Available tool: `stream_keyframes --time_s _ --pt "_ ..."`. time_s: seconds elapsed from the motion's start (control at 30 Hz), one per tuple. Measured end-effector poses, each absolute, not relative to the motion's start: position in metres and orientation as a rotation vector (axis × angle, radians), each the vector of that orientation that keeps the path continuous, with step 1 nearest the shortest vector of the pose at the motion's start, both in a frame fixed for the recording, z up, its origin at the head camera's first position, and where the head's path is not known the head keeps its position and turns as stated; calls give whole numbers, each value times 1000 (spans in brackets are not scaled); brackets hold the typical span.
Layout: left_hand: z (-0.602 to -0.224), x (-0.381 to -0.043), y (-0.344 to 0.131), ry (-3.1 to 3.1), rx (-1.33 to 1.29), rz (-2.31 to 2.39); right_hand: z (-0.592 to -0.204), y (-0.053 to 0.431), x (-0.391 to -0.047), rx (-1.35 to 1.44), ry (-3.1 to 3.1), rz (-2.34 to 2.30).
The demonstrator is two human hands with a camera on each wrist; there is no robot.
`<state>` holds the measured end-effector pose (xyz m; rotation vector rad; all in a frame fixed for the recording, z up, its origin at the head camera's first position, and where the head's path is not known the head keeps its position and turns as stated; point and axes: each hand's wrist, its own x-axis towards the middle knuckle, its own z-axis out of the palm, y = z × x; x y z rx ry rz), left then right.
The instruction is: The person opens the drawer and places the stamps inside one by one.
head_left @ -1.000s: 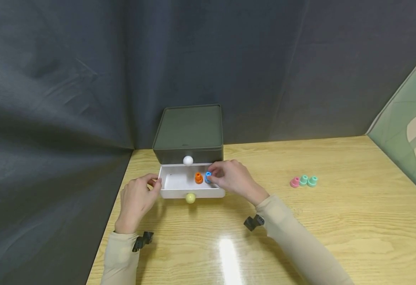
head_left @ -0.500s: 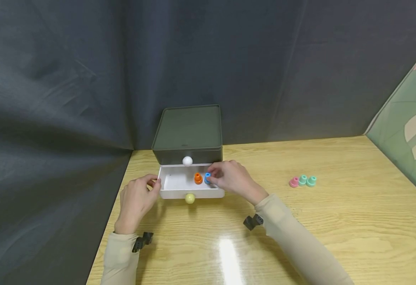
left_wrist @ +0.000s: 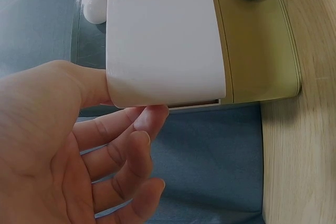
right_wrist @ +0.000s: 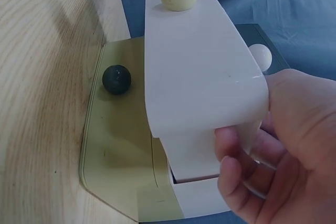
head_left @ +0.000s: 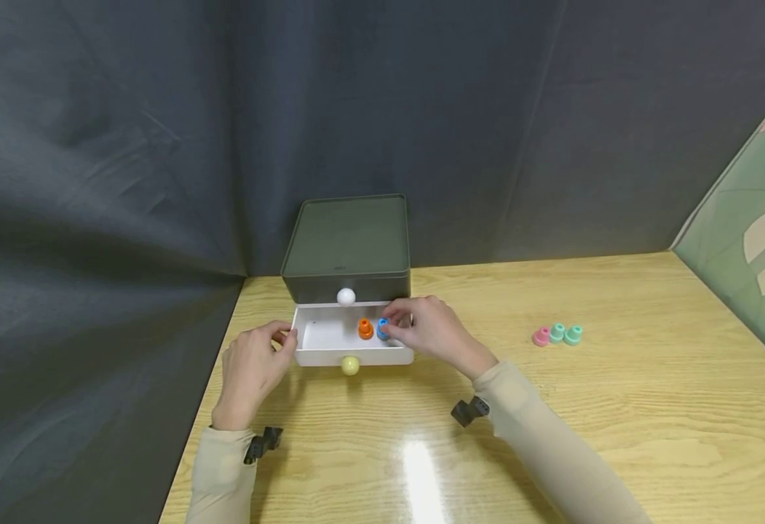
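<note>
drawer [head_left: 322, 357] held by left hand [head_left: 250, 372]; dark cabinet [head_left: 349, 233] mark [head_left: 339, 268] illegible

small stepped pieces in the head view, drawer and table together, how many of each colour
Orange piece: 1
Blue piece: 1, partly covered by fingers
Pink piece: 1
Mint green pieces: 2
Total: 5

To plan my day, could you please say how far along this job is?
Looks done: the drawer is open and the orange piece stands inside. In hand: the left hand grips the drawer's side; the right hand seems to pinch the blue piece. Probably left: the pink piece and two mint pieces on the table.
</note>
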<state>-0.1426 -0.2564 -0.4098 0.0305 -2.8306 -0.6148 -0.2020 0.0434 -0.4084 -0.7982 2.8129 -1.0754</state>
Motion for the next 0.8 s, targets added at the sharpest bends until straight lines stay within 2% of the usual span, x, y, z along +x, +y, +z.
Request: stream_keyframes --time_s 0.4,0.8 --pt "-408 -142 -257 -2833 31 -638 -412 59 -194 -851 2819 -1390" --pt "-408 -142 -257 -2833 31 -644 -414 74 -181 -747 2827 -1464"
